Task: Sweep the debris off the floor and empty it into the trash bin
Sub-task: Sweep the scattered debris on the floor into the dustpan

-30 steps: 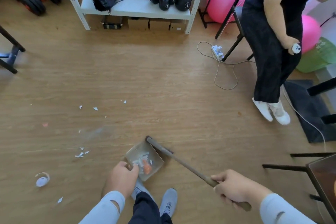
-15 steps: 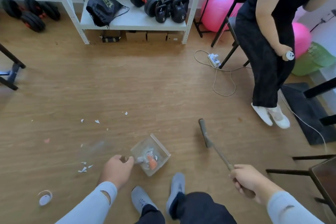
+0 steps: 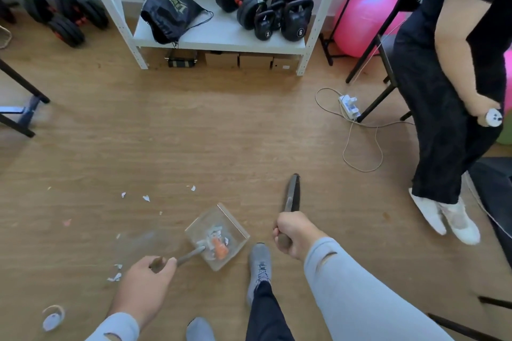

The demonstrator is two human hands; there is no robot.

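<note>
My left hand [image 3: 145,282] grips the handle of a clear square dustpan [image 3: 232,223], which sits low over the wooden floor in front of my feet. Inside the pan lie white scraps and an orange piece [image 3: 220,249]. My right hand [image 3: 293,235] is closed around a dark brush handle [image 3: 291,194] that points away from me, right of the pan and apart from it. Small white paper bits [image 3: 146,198] are scattered on the floor to the left, with more scraps [image 3: 115,275] near my left hand. No trash bin is in view.
A white shelf [image 3: 221,41] with kettlebells and a black bag stands ahead. A person in dark clothes [image 3: 443,119] stands at right beside a power strip and cable [image 3: 350,105]. Pink balls, chair legs and a small white ring [image 3: 52,317] lie around.
The brush has swung off the dustpan to the right and now points straight ahead. My right hand has come in closer to me. The view has shifted forward.
</note>
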